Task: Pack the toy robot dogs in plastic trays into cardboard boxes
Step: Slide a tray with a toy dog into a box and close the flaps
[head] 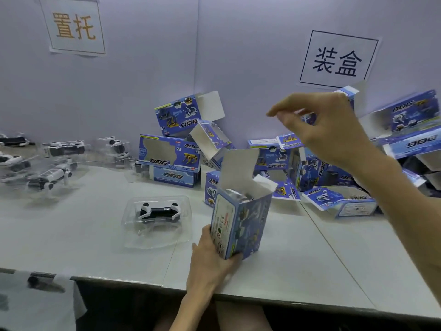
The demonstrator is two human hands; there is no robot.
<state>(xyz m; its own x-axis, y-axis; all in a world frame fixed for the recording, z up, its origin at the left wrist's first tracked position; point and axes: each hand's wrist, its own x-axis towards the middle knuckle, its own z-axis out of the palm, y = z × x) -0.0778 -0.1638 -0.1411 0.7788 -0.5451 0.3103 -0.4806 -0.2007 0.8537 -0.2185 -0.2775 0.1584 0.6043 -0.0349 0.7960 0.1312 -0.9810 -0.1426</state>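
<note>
A person's left hand (212, 256) grips the lower corner of a blue box (241, 218), holding it upright near the front edge of the tabletop (83, 235) so its open top faces up. Its tall flap (238, 166) stands raised, and clear plastic glints inside, probably a tray already pushed in. The right hand (327, 125) hangs above the box, fingers loosely bent and holding nothing, likely poised to fold the flaps. Just left of the box lies a clear tray (155, 240) cradling a dog (158, 210), within easy reach. Empty boxes (176, 154) are heaped along the back edge, and more trayed dogs (50, 175) sit at the back left.
</note>
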